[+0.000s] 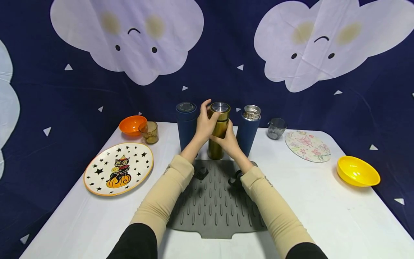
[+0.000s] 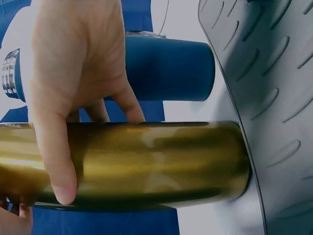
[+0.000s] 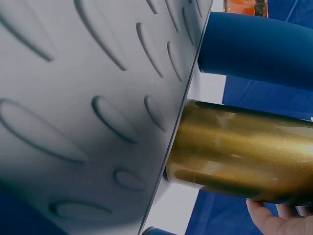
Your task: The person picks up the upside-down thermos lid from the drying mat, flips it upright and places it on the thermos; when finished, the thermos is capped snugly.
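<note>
A gold thermos [image 1: 214, 145] stands upright at the far edge of a grey ribbed mat [image 1: 213, 201], its silver-topped lid [image 1: 220, 107] on. My left hand [image 1: 206, 124] grips this lid from the left, thumb in front. From the right, my right hand [image 1: 229, 141] holds the thermos body, its thumb across the front in the left wrist view. To the left stands a dark blue thermos [image 1: 186, 126] with a lid on. On the other side is a second blue thermos [image 1: 248, 131], its bare silver neck showing.
At left are an orange bowl [image 1: 132, 125], an amber glass [image 1: 150, 133] and a cat-patterned plate [image 1: 118, 169]. At right are a grey glass [image 1: 276, 128], a round floral board [image 1: 307, 145] and a yellow bowl [image 1: 357, 172]. A dark blue cloud-print cloth [image 1: 226, 43] hangs behind the table.
</note>
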Demonstrator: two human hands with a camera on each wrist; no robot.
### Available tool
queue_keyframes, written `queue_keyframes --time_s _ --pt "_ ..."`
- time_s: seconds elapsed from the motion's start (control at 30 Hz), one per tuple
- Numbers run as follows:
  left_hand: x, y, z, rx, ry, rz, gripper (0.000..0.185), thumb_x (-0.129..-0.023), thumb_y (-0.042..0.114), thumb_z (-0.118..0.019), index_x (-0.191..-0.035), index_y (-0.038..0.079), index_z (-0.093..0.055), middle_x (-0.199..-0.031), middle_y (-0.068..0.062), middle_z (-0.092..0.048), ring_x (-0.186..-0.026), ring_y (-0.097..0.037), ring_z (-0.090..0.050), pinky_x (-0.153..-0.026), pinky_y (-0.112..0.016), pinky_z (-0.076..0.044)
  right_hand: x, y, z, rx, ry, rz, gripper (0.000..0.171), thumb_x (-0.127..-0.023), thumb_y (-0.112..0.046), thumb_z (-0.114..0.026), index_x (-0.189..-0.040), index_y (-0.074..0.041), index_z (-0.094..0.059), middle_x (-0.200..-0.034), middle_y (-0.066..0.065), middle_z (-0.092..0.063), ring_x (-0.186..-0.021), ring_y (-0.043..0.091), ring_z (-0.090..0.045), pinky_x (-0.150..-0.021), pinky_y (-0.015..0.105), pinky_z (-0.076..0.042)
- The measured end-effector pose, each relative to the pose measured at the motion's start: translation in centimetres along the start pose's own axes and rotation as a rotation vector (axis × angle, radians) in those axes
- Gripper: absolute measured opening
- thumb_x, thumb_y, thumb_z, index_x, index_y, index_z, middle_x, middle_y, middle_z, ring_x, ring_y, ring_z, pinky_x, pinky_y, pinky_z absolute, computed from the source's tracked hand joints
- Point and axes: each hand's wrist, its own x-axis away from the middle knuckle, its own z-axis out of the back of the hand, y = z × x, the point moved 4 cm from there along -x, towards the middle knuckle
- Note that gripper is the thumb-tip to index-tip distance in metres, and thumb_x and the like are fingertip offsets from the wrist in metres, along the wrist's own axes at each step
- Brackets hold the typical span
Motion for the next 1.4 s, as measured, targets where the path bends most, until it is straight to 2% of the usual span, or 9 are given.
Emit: queue_keyframes --time_s 0.1,0.3,0.53,0.67,0.8,1.0,1.13,1.23,1.4 --pt "0.1 0.1 0.0 -0.011 -0.007 0.023 0.058 -0.090 0.030 -0.047 -0.143 0.015 -0.027 -0.132 -0.011 -0.047 -0.111 -0.024 -0.051 -0.094 -0.037 -0.041 0.4 -1.0 0.0 -0.008 -0.004 -0.004 0.088 -0.085 -0.005 -0.064 -0.145 -0.001 0.001 -0.140 0.028 -0.026 -0.126 0.040 -0.034 -0.104 0.050 -0.028" --pt "0.1 0.4 -0.1 -0.090 0.032 -0.016 0.081 -0.079 0.036 -0.071 -0.144 0.017 -0.026 -0.127 -0.013 -0.035 -0.109 -0.025 -0.045 -0.092 -0.037 -0.041 -0.1 0.1 0.0 0.024 0.000 0.000 0.091 -0.086 -0.012 -0.066 -0.146 -0.003 0.002 -0.147 0.024 -0.018 -0.133 0.036 -0.026 -0.107 0.049 -0.023" --pt "0.1 0.4 -0.2 -0.124 -0.004 -0.070 0.068 -0.087 0.034 -0.052 -0.145 0.014 -0.023 -0.135 -0.017 -0.042 -0.117 -0.030 -0.047 -0.095 -0.045 -0.039 -1.0 2.2 0.0 0.065 0.026 0.029 0.091 -0.085 -0.015 -0.067 -0.147 -0.008 -0.001 -0.143 0.021 -0.026 -0.128 0.032 -0.035 -0.103 0.046 -0.030" --pt "0.2 0.6 -0.3 -0.129 -0.010 -0.048 0.074 -0.086 0.039 -0.060 -0.146 0.018 -0.022 -0.139 -0.013 -0.032 -0.120 -0.029 -0.043 -0.097 -0.042 -0.038 -1.0 2.3 0.0 0.073 0.028 0.037 0.090 -0.085 -0.016 -0.067 -0.146 -0.007 -0.001 -0.146 0.020 -0.023 -0.131 0.032 -0.031 -0.105 0.046 -0.028" --pt "0.3 0.6 -0.3 -0.182 0.014 -0.040 0.083 -0.080 0.037 -0.070 -0.145 0.021 -0.021 -0.132 -0.013 -0.030 -0.113 -0.028 -0.046 -0.092 -0.041 -0.042 -0.9 2.2 0.0 0.084 0.020 0.024 0.090 -0.086 -0.018 -0.066 -0.146 -0.007 0.001 -0.148 0.019 -0.018 -0.134 0.031 -0.026 -0.107 0.046 -0.025" --pt "0.3 0.2 -0.3 -0.138 -0.005 -0.084 0.072 -0.083 0.026 -0.055 -0.145 0.015 -0.020 -0.136 -0.013 -0.042 -0.116 -0.029 -0.048 -0.094 -0.044 -0.040 -0.9 2.1 0.0 0.082 0.025 0.040 0.091 -0.085 -0.014 -0.067 -0.146 -0.006 0.000 -0.145 0.022 -0.023 -0.130 0.033 -0.031 -0.105 0.047 -0.028" --pt "0.2 0.2 -0.4 -0.132 -0.006 -0.075 0.072 -0.086 0.033 -0.060 -0.145 0.017 -0.022 -0.141 -0.010 -0.034 -0.121 -0.026 -0.043 -0.098 -0.041 -0.038 -1.0 2.1 0.1 0.078 0.033 0.030 0.089 -0.085 -0.013 -0.067 -0.146 -0.005 -0.003 -0.145 0.021 -0.024 -0.130 0.032 -0.031 -0.105 0.046 -0.027" --pt "0.3 0.2 -0.5 -0.180 0.009 -0.080 0.082 -0.081 0.037 -0.070 -0.145 0.019 -0.023 -0.137 -0.012 -0.029 -0.117 -0.027 -0.044 -0.095 -0.041 -0.041 -1.0 2.1 0.1 0.088 0.033 0.021 0.089 -0.085 -0.014 -0.067 -0.145 -0.004 -0.002 -0.147 0.020 -0.021 -0.133 0.031 -0.027 -0.107 0.045 -0.024" --pt "0.4 0.1 -0.4 -0.164 -0.004 -0.090 0.075 -0.083 0.027 -0.061 -0.145 0.018 -0.020 -0.133 -0.015 -0.039 -0.111 -0.030 -0.049 -0.090 -0.045 -0.043 -0.9 2.1 0.1 0.101 0.029 0.027 0.091 -0.085 -0.016 -0.067 -0.146 -0.005 0.000 -0.147 0.021 -0.020 -0.133 0.032 -0.027 -0.107 0.046 -0.025"
